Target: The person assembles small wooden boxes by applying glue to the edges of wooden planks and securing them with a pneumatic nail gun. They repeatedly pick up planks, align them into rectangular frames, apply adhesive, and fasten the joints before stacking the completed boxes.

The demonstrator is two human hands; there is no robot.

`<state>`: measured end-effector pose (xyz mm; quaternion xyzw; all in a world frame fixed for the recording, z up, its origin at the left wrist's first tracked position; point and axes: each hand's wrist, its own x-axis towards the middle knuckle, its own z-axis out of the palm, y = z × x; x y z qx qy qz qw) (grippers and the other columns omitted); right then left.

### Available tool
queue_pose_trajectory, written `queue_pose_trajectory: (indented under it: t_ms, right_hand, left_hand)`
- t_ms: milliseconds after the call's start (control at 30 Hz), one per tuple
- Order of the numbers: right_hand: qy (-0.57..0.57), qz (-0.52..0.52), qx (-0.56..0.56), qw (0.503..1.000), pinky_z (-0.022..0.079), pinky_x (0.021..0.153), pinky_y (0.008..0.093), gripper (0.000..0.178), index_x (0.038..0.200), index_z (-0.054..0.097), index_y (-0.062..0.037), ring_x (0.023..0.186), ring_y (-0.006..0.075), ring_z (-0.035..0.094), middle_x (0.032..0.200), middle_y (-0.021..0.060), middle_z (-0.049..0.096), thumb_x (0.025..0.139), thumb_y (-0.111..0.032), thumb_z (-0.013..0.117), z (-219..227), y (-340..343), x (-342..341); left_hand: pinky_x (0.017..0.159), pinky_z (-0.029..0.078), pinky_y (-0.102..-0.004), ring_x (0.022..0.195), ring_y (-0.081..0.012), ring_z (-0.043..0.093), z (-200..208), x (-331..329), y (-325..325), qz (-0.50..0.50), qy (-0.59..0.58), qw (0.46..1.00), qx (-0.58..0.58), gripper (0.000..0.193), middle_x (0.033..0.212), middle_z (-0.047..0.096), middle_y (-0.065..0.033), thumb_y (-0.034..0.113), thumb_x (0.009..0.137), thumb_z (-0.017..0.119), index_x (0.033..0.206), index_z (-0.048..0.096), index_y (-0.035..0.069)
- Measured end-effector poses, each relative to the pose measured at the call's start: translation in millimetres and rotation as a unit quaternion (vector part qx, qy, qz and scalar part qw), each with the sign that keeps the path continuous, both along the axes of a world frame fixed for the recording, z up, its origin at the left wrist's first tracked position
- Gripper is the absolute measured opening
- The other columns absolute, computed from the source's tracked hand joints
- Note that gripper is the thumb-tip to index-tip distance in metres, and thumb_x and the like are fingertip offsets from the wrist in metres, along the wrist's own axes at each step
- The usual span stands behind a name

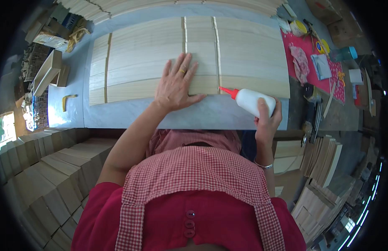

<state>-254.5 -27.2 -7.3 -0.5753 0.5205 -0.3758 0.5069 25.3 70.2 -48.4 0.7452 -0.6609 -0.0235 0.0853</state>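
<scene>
Right hand curled round rear of white plastic squeeze bottle, red pointed nozzle left of grip; probably light, squeezable, best held mid-body. Left hand spread on pale flat wooden boards under palm; probably stiff, smooth.

White bottle, tilted, pale boards, flat

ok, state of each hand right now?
Left hand: open, palm down on the pale wooden boards.
Right hand: closed, holding the red-tipped white bottle.
</scene>
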Motion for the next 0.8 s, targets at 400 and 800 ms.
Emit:
queue_pose_trajectory:
  t_ms: [400,800]
  right_hand:
    - [-0.107,0.008,-0.079,0.991,0.055,0.076,0.0361,0.067,0.123,0.049,0.0049,0.087,0.0246,0.065,0.106,0.0173,0.062,0.089,-0.047,0.076,-30.8,-116.9,188.2]
    - [0.007,-0.005,-0.122,0.993,0.056,0.086,0.0421,0.059,0.122,0.05,0.0075,0.094,0.0367,0.07,0.108,0.0276,0.067,0.089,-0.034,0.076,-21.1,-115.4,238.8]
  left_hand:
    - [0.126,0.007,-0.0573,0.158,-0.0371,0.006,34.1,40.9,34.1,0.013,0.062,0.997,0.044,0.113,0.17,0.013,-0.0181,0.067,0.078,0.072,0.158,0.029,-0.001]
    - [0.126,0.007,-0.0568,0.159,-0.0335,0.01,13.7,55.0,60.7,0.031,0.064,0.997,0.038,0.097,0.169,0.02,-0.0149,0.049,0.081,0.068,0.157,0.032,0.001]
